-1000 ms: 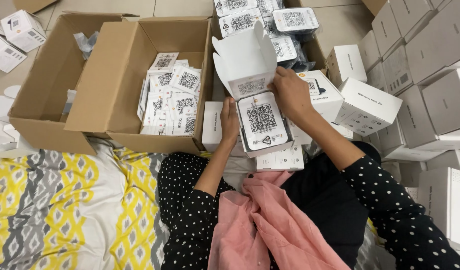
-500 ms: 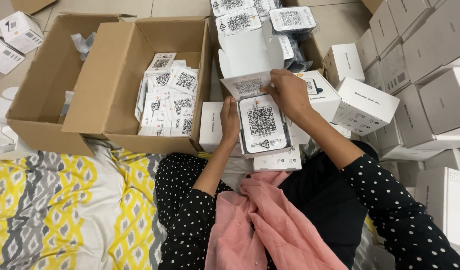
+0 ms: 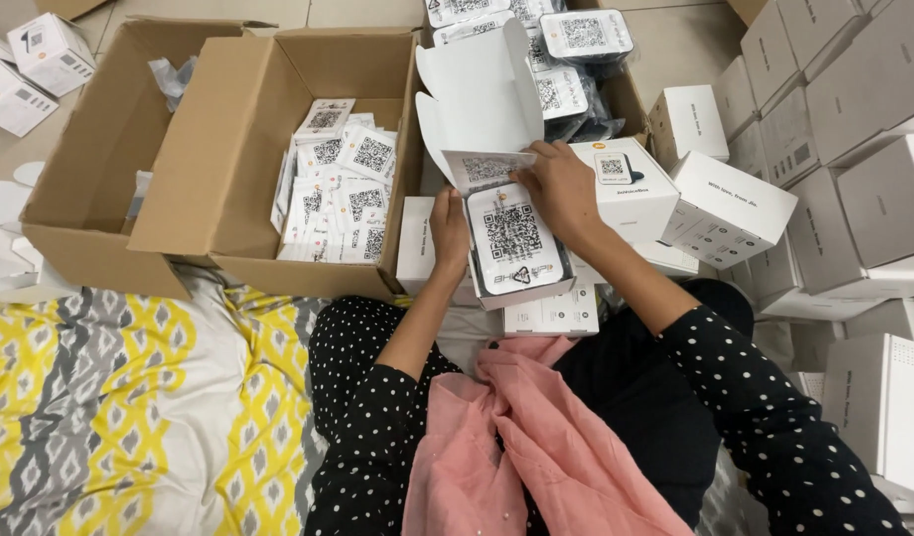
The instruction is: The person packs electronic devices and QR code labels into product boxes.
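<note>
The person's left hand (image 3: 449,220) steadies the left side of a small white box (image 3: 521,288) held over the lap, its lid (image 3: 482,94) standing open. The right hand (image 3: 564,189) presses fingers onto the top edge of a flat white device with a square code panel (image 3: 513,238) seated in the box, pinching a paper leaflet (image 3: 487,169) there. The device looks rigid, light and smooth-faced, best held by its edges; the thin card box would crush if squeezed. A cardboard carton (image 3: 228,189) of leaflets lies on the floor to the left.
</note>
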